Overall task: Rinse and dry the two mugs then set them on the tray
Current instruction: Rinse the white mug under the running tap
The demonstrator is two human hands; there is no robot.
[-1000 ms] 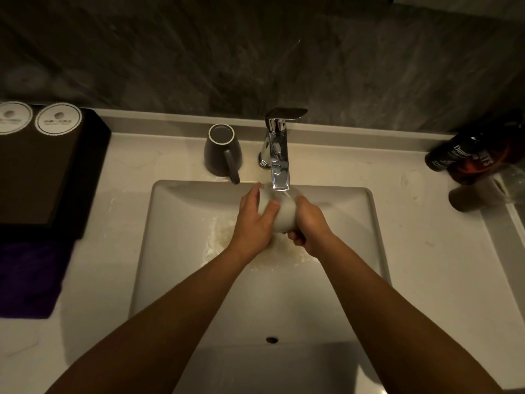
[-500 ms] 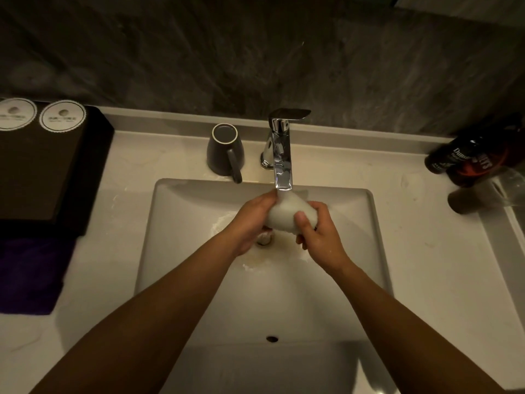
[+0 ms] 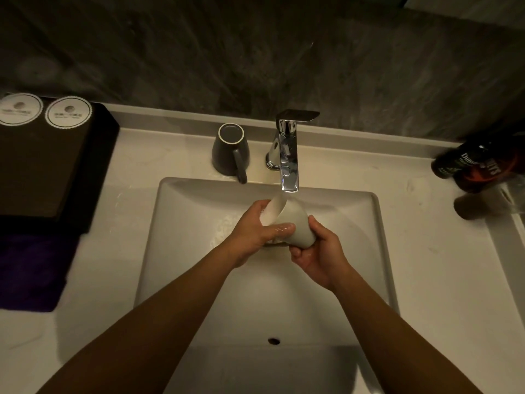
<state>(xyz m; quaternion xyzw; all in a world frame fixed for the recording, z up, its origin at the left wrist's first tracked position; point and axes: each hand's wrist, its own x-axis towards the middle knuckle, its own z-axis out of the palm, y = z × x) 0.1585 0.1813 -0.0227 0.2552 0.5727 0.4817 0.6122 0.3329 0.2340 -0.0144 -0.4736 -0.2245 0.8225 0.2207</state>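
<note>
while over sink [image 3: 377, 251], mug [image 3: 297, 223] between hands [image 3: 254, 233] [image 3: 319, 253]

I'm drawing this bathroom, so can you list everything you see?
sink: one, white, middle
counter: one, pale, around the sink
tap: one, silver, behind the sink
white mug: one, white, tilted under the tap
grey mug: one, dark grey, on the counter left of the tap
tray: one, black, far left
round discs: two, white, on the tray
cloth: one, purple, beside the tray's near edge
bottle: one, dark, far right
left hand: one, grips the white mug's rim
right hand: one, grips its base
</note>
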